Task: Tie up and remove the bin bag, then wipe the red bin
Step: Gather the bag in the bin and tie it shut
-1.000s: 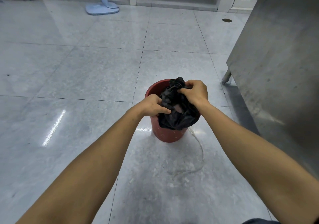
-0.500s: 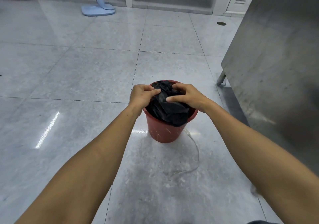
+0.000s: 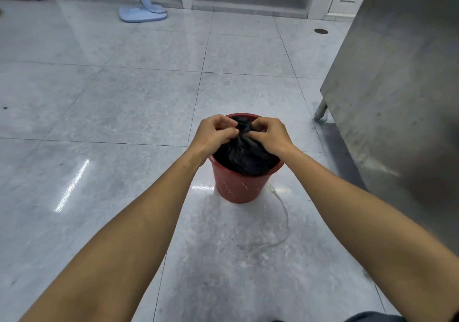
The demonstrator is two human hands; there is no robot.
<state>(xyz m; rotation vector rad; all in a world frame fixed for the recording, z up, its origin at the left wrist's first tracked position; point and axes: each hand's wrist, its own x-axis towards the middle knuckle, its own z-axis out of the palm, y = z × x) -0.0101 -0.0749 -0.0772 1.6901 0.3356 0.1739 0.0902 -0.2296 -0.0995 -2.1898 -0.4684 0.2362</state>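
The bag (image 3: 244, 156) sits inside the bin (image 3: 239, 187), which stands on the tiled floor (image 3: 124, 113) near a steel cabinet (image 3: 397, 73). The left hand (image 3: 211, 134) and right hand (image 3: 269, 135) meet over the bag's gathered neck, and the curled fingers of each pinch a bunch of film there.

The main risk is the knot: the film is thin and slick, so a loose twist could slip undone when the bag is lifted, and a hard tug could tear it at the pinch. The bin looks light, so it may tip or rise with the bag if the film clings to the rim. A pale cord (image 3: 280, 212) trails on the floor beside the bin and could snag.

The bag is black, crumpled and matte. The bin is a round, tapered, scuffed red plastic pail. Whether a knot is formed is probably hidden by the fingers.
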